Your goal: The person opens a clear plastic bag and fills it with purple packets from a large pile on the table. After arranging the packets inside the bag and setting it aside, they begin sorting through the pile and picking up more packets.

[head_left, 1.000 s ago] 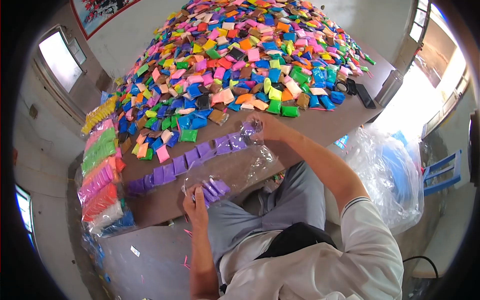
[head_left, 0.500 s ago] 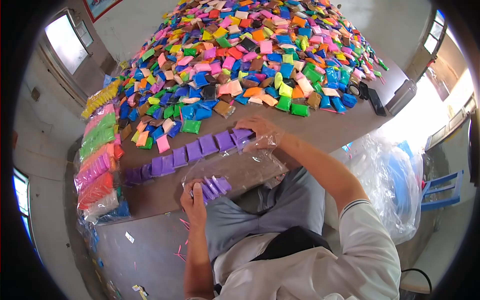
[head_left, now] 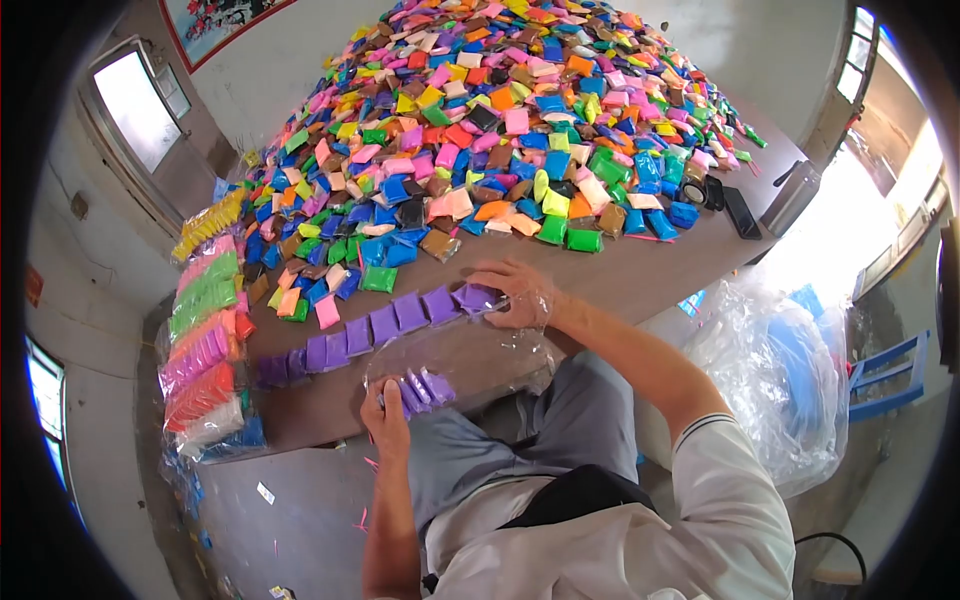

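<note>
A clear plastic bag (head_left: pixel 470 352) lies across the table's near edge with several purple packets (head_left: pixel 420 388) inside its lower end. My left hand (head_left: pixel 385 415) grips that lower end. My right hand (head_left: pixel 512 292) is at the bag's mouth, fingers closed on purple packets (head_left: pixel 475 297) at the right end of a row of purple packets (head_left: pixel 370 326) laid on the brown table (head_left: pixel 640 265).
A huge heap of mixed coloured packets (head_left: pixel 500 130) covers the far table. Filled bags sorted by colour (head_left: pixel 205 330) line the left edge. A phone (head_left: pixel 742 212), a tape roll (head_left: pixel 692 190) and a steel bottle (head_left: pixel 790 197) sit right. Large clear bags (head_left: pixel 780 370) stand beside my right knee.
My right hand slid down the row toward me, drawing the end purple packets to the bag's mouth. My left hand kept its grip on the bag.
</note>
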Demonstrator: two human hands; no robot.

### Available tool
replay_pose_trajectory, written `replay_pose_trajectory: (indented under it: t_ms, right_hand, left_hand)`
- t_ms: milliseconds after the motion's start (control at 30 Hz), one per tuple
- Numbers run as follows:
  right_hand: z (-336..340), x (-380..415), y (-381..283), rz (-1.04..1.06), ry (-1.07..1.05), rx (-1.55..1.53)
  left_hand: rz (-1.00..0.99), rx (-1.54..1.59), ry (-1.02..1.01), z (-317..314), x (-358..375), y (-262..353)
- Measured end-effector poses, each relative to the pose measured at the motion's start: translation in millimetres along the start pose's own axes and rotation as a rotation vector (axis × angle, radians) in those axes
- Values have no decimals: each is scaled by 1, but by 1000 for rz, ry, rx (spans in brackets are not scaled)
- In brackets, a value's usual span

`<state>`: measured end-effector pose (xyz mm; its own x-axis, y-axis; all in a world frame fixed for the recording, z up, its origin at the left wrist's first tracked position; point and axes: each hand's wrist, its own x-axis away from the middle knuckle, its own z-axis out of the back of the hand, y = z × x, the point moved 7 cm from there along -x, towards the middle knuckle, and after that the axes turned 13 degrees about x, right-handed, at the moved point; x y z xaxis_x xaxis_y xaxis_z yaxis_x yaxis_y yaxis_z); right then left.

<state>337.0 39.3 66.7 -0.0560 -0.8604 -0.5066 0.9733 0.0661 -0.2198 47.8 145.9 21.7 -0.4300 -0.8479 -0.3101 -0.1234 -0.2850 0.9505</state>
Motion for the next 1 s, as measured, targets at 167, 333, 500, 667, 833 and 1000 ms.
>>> replay_pose_trajectory:
  t_ms: [167,333,500,667,833,1000]
  right_hand:
    - [-16,3,3,36,6,-6]
    - [-9,5,5,-19,-42,-24]
    - [0,-2,-2,84,21,-113]
    - [-16,-8,-17,244,-65,-6]
    - [-32,-8,2,145,-144,-19]
    - [-2,13,50,-212,30,-172]
  left_hand:
    - [35,13,14,-3,1,4]
    - [26,-3,28,-2,2,0]
    - [66,-4,60,-6,2,7]
    - [64,-23,69,-6,3,7]
    - [59,-36,91,-10,2,10]
    - [66,-24,86,-8,3,9]
